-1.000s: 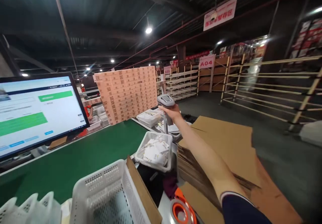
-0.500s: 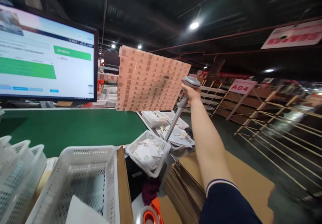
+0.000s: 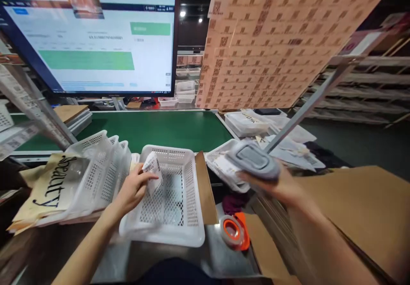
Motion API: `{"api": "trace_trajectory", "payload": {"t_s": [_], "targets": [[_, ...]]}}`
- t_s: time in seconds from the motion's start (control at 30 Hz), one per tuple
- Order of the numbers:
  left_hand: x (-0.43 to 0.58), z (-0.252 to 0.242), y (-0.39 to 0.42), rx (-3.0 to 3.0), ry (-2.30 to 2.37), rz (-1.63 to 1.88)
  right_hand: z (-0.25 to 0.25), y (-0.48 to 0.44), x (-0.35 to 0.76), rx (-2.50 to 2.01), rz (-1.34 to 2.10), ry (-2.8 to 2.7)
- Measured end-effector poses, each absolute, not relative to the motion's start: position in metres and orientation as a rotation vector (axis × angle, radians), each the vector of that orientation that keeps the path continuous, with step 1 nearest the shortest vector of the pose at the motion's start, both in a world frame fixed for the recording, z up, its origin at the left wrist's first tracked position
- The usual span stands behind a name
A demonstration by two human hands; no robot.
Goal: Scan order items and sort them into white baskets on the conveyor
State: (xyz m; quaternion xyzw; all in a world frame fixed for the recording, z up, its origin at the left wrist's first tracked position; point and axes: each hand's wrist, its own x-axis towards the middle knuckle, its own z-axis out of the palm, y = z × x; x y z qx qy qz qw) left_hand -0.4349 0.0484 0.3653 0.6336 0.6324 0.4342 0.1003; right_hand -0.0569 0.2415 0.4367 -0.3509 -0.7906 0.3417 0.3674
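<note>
My right hand [image 3: 283, 184] is wrapped round a grey handheld barcode scanner [image 3: 254, 159], blurred by motion, in front of a small white basket [image 3: 213, 159] of white papers. Over the left side of a larger white plastic basket [image 3: 198, 216], my left hand [image 3: 136, 187] grips a small white packet with printed text [image 3: 153, 170]. Its index finger lies across the packet's face. The basket's perforated floor shows below. A pinkish board covered in printed codes [image 3: 265, 50] stands at the upper right, beyond the scanner.
A monitor [image 3: 105, 42] stands behind the green conveyor belt [image 3: 153, 127]. Nested white baskets [image 3: 105, 170] and a bag marked "beauty" [image 3: 54, 187] lie at left. An orange tape dispenser [image 3: 241, 231] sits near stacked cardboard [image 3: 361, 208]. A metal post [image 3: 307, 106] slants up at right.
My view has swung left and down. The scanner has come from near the code board to lower, above the small basket. My left hand has come into view with the white packet.
</note>
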Motion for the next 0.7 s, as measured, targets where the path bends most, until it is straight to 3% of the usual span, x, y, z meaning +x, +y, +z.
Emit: {"api": "trace_trajectory", "payload": {"t_s": [0.2, 0.47, 0.7], "targets": [[-0.469, 0.278, 0.091, 1.293, 1.616, 1.338, 0.371, 0.148, -0.161, -0.841, 0.894, -2.475], [-0.471, 0.258, 0.091, 1.512, 1.504, 1.370, 0.375, 0.105, -0.208, -1.180, 0.858, -2.555], [-0.473, 0.223, 0.085, 1.684, 1.454, 1.277, 0.359, 0.091, -0.213, -1.154, 0.918, -2.415]]}}
